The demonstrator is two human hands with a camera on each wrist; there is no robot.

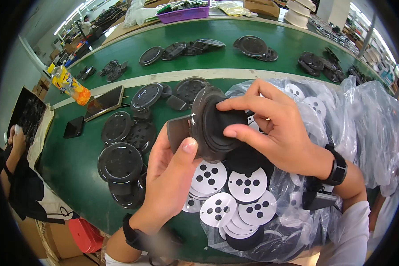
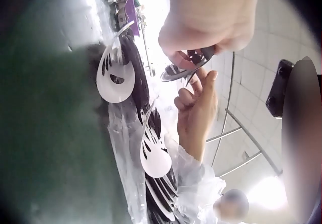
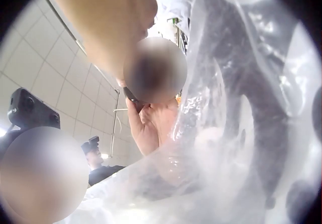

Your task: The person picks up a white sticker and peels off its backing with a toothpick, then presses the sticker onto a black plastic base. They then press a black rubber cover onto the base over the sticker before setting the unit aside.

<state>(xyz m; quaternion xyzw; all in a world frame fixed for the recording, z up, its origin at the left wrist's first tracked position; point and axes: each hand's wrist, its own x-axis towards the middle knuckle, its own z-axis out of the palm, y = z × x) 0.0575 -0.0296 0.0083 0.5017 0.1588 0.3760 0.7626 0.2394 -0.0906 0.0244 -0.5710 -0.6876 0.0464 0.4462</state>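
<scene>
A dark, translucent round plastic part (image 1: 208, 126) with a side tab is held up over the green table. The left hand (image 1: 170, 177) grips it from below by the tab, thumb in front. On its round face lies a black disc (image 1: 228, 124), which the right hand (image 1: 281, 133) touches with thumb and index finger, the other fingers bent. In the left wrist view the left hand (image 2: 211, 17) holds the part (image 2: 188, 70) from above, the right hand (image 2: 196, 113) beyond it. In the right wrist view a blurred patch hides much of the part.
White discs with black dots (image 1: 218, 209) and black discs (image 1: 245, 239) lie on a clear plastic bag (image 1: 297, 230). More dark round parts (image 1: 119, 162) sit at the left, near a phone (image 1: 104, 103) and a bottle (image 1: 71, 84). Further parts (image 1: 252, 45) line the far green surface.
</scene>
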